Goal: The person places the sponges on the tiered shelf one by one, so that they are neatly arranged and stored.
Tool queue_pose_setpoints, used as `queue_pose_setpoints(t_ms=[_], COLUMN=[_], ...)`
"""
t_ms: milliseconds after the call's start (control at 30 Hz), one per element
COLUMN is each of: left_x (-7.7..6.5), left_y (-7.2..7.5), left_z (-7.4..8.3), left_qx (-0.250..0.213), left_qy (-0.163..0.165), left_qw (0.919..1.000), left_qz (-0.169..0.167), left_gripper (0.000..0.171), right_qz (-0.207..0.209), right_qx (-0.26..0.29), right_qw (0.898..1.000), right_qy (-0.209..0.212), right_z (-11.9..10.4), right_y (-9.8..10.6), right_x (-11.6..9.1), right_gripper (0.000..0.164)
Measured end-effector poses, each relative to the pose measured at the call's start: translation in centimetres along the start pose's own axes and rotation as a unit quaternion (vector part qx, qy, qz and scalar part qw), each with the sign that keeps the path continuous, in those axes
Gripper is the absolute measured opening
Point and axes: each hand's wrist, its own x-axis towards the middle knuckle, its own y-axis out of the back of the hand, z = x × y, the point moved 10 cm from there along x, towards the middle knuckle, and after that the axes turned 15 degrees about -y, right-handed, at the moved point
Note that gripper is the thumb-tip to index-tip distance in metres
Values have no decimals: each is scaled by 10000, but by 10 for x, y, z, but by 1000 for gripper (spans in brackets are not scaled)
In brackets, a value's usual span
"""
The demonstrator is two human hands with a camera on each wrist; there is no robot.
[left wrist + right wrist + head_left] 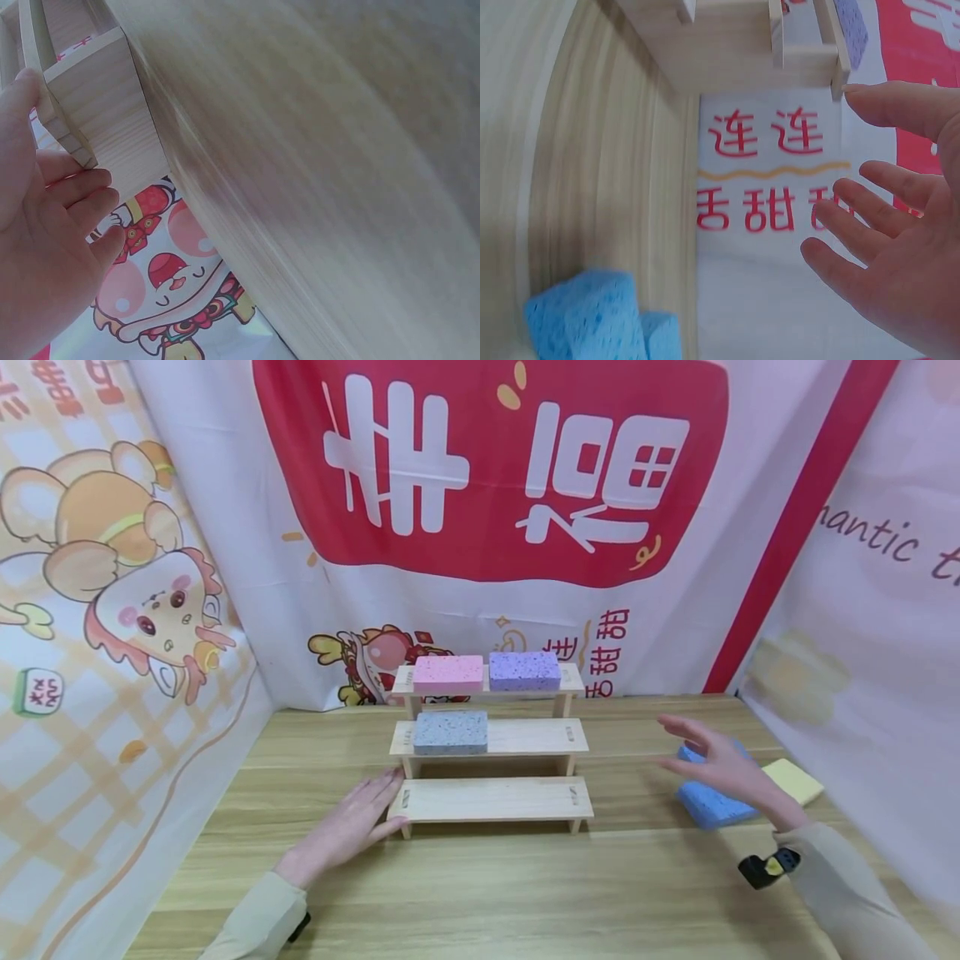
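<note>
A three-step wooden stand stands on the table. A pink sponge and a purple sponge sit side by side on its top step. On the left of the middle step lies a grey-blue sponge; the bottom step is bare. My left hand holds the stand's left end, with the thumb on the bottom step's edge and the fingers bent beside it. My right hand hovers with spread fingers and nothing in it, above blue sponges that it partly hides.
A pale yellow sponge lies right of the blue ones, near the right-hand curtain. Printed cloth hangs close behind the stand, and another patterned cloth borders the wood-grain table on the left.
</note>
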Motion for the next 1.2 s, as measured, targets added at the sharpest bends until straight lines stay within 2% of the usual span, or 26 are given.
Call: queue_pose_setpoints(t_ms=[267, 567, 1000, 1200], left_x=[0, 1, 3, 2], left_y=[-1, -2, 0, 0], left_z=[-1, -1, -1, -1], left_qx=[-54, 0, 29, 42], left_qy=[31, 0, -28, -52], left_qw=[10000, 10000, 10000, 10000], left_qz=[-15, -38, -27, -6], left_gripper=[75, 75, 75, 75], right_qz=[237, 583, 747, 815], right_qx=[-12, -59, 98, -52], right_qw=[9997, 9979, 9953, 9939], right_qy=[2, -281, -611, -736], right_z=[32, 73, 117, 134], right_y=[20, 44, 62, 68], right_x=[-13, -26, -39, -43], right_gripper=[65, 65, 68, 68])
